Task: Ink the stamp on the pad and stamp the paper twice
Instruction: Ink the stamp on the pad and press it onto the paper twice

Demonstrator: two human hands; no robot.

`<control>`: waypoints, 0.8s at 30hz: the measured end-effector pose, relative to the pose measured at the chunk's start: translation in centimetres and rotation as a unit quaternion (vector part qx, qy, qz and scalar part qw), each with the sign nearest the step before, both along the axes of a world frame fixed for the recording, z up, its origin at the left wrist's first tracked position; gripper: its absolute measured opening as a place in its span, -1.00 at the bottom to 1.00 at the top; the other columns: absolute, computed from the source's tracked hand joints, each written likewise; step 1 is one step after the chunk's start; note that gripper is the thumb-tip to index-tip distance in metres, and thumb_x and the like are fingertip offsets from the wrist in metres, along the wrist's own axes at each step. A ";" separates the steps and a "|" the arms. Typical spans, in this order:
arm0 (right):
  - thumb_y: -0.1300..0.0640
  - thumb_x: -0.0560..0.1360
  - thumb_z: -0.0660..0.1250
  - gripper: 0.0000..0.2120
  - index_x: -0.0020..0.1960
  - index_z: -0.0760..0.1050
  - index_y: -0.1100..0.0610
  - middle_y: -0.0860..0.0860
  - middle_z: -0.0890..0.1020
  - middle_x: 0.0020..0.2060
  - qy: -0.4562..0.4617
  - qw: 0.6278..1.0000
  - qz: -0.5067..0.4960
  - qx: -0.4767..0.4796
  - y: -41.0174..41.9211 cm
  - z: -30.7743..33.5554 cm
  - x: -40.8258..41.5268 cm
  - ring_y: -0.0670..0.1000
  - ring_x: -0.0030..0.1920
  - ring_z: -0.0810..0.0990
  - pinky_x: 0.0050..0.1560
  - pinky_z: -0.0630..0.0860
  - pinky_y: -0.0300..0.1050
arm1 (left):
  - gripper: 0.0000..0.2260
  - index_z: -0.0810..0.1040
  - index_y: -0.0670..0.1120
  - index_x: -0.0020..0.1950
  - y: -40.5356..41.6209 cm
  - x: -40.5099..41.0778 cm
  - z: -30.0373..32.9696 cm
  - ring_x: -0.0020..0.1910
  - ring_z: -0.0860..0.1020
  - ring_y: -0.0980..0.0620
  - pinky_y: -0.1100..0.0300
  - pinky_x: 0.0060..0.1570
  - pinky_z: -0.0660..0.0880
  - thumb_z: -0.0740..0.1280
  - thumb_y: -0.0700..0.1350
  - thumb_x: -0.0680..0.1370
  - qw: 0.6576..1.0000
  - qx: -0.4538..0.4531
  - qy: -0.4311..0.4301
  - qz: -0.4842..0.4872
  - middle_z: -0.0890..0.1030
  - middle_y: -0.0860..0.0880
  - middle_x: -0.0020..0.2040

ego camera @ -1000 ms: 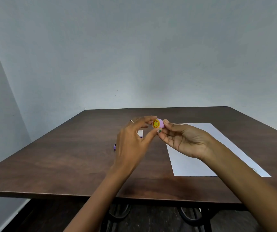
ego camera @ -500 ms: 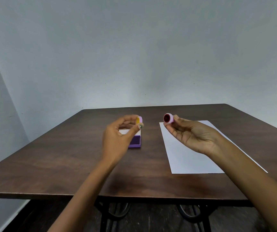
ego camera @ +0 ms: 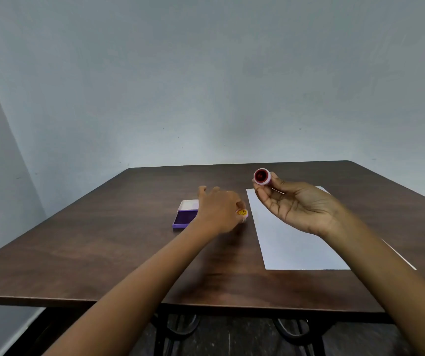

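Note:
My right hand (ego camera: 297, 205) holds a small round pink stamp (ego camera: 262, 176) in its fingertips above the table, its dark red face turned toward me. My left hand (ego camera: 219, 210) is low over the table, its fingers on the stamp's cap (ego camera: 242, 213), a pink cap with a yellow smiley top; whether the cap touches the wood I cannot tell. An open purple ink pad (ego camera: 184, 217) lies just left of my left hand, partly hidden by it. A white sheet of paper (ego camera: 291, 242) lies on the table's right half, under my right hand.
The dark wooden table (ego camera: 103, 247) stands against a pale wall, its near edge close to me. Black metal legs show under the front edge.
The two hands pulled the cap off the stamp and moved apart. My left hand then dropped to the table with the cap, beside the ink pad. My right hand stayed raised with the stamp.

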State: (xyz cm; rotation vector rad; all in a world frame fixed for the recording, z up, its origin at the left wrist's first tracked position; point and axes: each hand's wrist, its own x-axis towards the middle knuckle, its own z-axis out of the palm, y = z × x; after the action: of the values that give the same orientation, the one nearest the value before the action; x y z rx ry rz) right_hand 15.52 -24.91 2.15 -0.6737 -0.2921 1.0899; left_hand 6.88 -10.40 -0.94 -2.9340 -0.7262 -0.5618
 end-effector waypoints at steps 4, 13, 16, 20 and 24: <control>0.35 0.50 0.25 -0.70 -0.35 0.63 0.36 0.26 0.71 -0.23 0.001 1.000 0.003 -0.005 0.2 -0.3 0.4 0.15 -0.26 0.73 -0.17 0.66 0.02 | -0.76 0.61 0.08 0.09 0.8 1.4 -0.3 0.18 0.50 -0.03 -0.09 0.29 0.18 0.27 0.13 0.52 0.999 -0.009 0.032 0.021 0.64 0.03 0.12; 0.37 0.49 0.25 -0.77 -0.29 0.61 0.36 0.26 0.71 -0.19 0.000 1.000 0.003 -0.007 0.4 -0.8 0.9 0.16 -0.22 0.73 -0.20 0.67 0.02 | -0.63 0.55 0.06 0.24 1.5 1.4 -0.6 0.22 0.48 -0.04 -0.10 0.28 0.19 0.25 0.20 0.52 0.997 -0.069 0.040 0.010 0.61 0.03 0.22; 0.38 0.48 0.25 -0.77 -0.28 0.61 0.36 0.27 0.71 -0.18 0.001 1.000 0.007 -0.007 0.4 -0.9 0.8 0.17 -0.20 0.73 -0.19 0.67 0.03 | -0.59 0.53 0.06 0.24 1.6 1.1 -0.9 0.25 0.47 -0.03 -0.12 0.31 0.17 0.26 0.24 0.49 0.996 -0.079 0.029 0.008 0.60 0.04 0.22; 0.37 0.49 0.25 -0.82 -0.22 0.59 0.35 0.26 0.71 -0.19 0.003 1.000 0.006 -0.006 0.5 -0.9 0.6 0.17 -0.22 0.73 -0.15 0.65 0.05 | -0.61 0.54 0.09 0.18 1.8 1.0 -1.0 0.21 0.49 0.01 -0.07 0.24 0.19 0.32 0.25 0.45 0.996 -0.088 -0.002 -0.003 0.62 0.08 0.17; 0.37 0.49 0.24 -0.86 -0.17 0.57 0.34 0.26 0.71 -0.20 0.002 1.000 0.005 -0.002 0.4 -0.6 0.4 0.17 -0.23 0.73 -0.15 0.65 0.05 | -0.67 0.56 0.10 0.07 2.0 1.2 -0.6 0.15 0.51 0.05 0.01 0.09 0.14 0.38 0.24 0.40 0.993 -0.114 -0.024 -0.012 0.64 0.11 0.11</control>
State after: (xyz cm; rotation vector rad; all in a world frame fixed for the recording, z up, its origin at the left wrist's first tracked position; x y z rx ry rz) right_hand 15.88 -24.48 1.54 -0.6753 -0.2904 1.1016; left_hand 8.06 -8.40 -1.57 -3.1525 -0.8114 -0.5886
